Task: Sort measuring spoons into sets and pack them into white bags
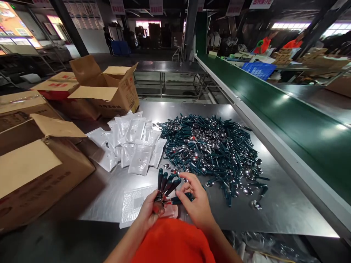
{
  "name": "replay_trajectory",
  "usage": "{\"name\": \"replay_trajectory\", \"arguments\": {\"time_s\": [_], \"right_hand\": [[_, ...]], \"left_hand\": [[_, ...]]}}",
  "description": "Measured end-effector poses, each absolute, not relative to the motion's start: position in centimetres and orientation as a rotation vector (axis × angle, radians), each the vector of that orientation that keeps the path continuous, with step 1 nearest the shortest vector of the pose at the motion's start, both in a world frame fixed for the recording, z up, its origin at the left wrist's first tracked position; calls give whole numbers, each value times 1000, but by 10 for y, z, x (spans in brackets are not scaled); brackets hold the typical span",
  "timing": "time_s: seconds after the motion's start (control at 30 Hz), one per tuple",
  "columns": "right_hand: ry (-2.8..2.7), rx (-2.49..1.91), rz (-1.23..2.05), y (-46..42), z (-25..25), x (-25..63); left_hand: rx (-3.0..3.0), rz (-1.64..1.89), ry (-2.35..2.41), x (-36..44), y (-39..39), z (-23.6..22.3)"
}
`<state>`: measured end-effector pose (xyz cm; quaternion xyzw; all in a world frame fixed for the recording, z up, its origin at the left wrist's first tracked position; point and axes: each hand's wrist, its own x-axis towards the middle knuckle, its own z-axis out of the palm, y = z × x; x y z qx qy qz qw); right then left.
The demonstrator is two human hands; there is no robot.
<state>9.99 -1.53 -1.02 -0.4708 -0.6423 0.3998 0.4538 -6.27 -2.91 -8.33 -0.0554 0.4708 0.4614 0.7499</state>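
My left hand [149,212] is closed round a small bunch of dark green-handled spoons [165,184], handles fanned upward. My right hand [196,202] pinches another green-handled spoon [181,199] lying across beside the bunch. A clear plastic bag [134,204] lies flat on the steel table [279,208] just left of my left hand. A large heap of the same spoons [214,149] spreads beyond my hands. A pile of empty clear bags [131,144] lies left of the heap.
Open cardboard boxes stand at the left [35,168] and back left [109,89]. A green conveyor belt [287,113] runs along the right side of the table. A blue crate [259,69] and more tables lie beyond it.
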Motion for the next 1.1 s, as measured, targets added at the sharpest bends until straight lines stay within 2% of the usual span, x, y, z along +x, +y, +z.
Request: {"name": "replay_trajectory", "arguments": {"time_s": [0.23,0.47,0.6,0.8,1.1], "right_hand": [[-1751,-1084,715,-13,-6,96],[-1884,-1084,753,-16,-9,101],[-2038,-1013,670,-13,-6,101],[-1837,-1105,522,-14,-10,96],[-1931,-1290,684,-13,-10,101]], "left_hand": [[-81,995,1089,-60,-29,-80],[-20,1025,1088,-59,-32,-83],[-6,1045,1072,-59,-34,-87],[-9,1011,1052,-55,-37,-77],[59,1057,1061,-55,-39,-77]]}}
